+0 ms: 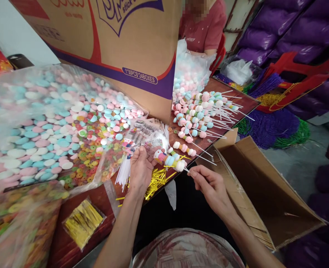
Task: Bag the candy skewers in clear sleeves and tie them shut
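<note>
Holding one candy skewer [171,160]: left hand [140,169] pinches its head end, right hand [209,182] pinches the stick. Carton [120,41] reads "1*30PCS*24BOXES".

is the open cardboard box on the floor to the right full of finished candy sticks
No, the open cardboard box shows only bare brown inner walls; the finished candy sticks lie piled on the table.

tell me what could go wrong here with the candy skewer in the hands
1. The left hand holds the pastel marshmallow skewer by its head while the right hand pinches only the thin white stick end; pieces might slide off.
2. The loose gold twist ties lie at the wooden table's edge and could fall.
</note>
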Demonstrator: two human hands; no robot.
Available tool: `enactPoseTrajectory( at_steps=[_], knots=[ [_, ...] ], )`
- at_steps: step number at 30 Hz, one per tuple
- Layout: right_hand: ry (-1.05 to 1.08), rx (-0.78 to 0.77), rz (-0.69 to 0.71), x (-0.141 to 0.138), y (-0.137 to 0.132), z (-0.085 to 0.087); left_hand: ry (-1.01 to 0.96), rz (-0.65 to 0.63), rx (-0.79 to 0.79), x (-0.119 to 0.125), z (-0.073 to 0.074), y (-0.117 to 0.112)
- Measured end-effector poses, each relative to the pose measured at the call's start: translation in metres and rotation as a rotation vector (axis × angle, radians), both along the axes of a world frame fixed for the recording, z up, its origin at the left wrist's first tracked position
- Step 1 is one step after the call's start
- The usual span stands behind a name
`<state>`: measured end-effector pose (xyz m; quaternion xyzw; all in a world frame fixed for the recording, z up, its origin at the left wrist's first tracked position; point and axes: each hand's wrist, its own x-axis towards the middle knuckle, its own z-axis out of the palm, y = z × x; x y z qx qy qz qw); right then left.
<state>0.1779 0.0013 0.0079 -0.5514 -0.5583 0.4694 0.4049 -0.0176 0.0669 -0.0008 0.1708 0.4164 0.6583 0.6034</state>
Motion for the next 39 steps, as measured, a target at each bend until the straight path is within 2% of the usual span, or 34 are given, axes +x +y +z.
enactPoseTrajectory(
  at_steps=[2, 5, 9, 14, 17, 22, 25, 28, 30, 32, 35, 39],
  knots=[
    [0.125, -0.127, 0.017, 0.000, 0.002, 0.002, 0.022, -0.012, 0.007, 0.003, 0.000, 0.000],
    [0.101, -0.105, 0.019, -0.004, 0.001, 0.002, 0.045, 0.051, 0.023, 0.010, 0.002, -0.002],
    [-0.157, 0.171, 0.021, -0.009, -0.004, -0.002, 0.027, 0.138, 0.046, 0.017, 0.003, -0.005],
    [-0.449, 0.631, 0.026, -0.008, -0.003, -0.008, 0.021, 0.031, 0.003, 0.016, 0.007, -0.008],
    [-0.627, 0.767, 0.039, -0.007, -0.003, -0.011, -0.001, 0.000, -0.029, 0.018, 0.008, -0.010],
    [-0.727, 0.866, 0.014, -0.014, -0.010, -0.020, -0.055, 0.133, 0.014, 0.028, 0.006, -0.014],
    [-0.590, 0.715, -0.012, -0.017, -0.011, -0.021, -0.090, 0.139, 0.036, 0.033, 0.004, -0.016],
    [-0.273, 0.290, 0.050, -0.016, -0.008, -0.013, -0.109, 0.102, 0.050, 0.035, 0.004, -0.017],
    [0.010, -0.042, 0.136, -0.014, -0.005, -0.004, -0.122, 0.051, 0.058, 0.035, 0.004, -0.017],
    [0.305, -0.294, 0.211, -0.012, -0.001, 0.004, -0.134, 0.004, 0.050, 0.033, 0.003, -0.016],
    [0.638, -0.482, 0.235, -0.010, 0.002, 0.011, -0.146, -0.001, 0.038, 0.031, 0.003, -0.015],
    [0.796, -0.552, 0.200, -0.014, 0.002, 0.007, -0.162, 0.006, 0.054, 0.029, 0.005, -0.013]
  ],
)
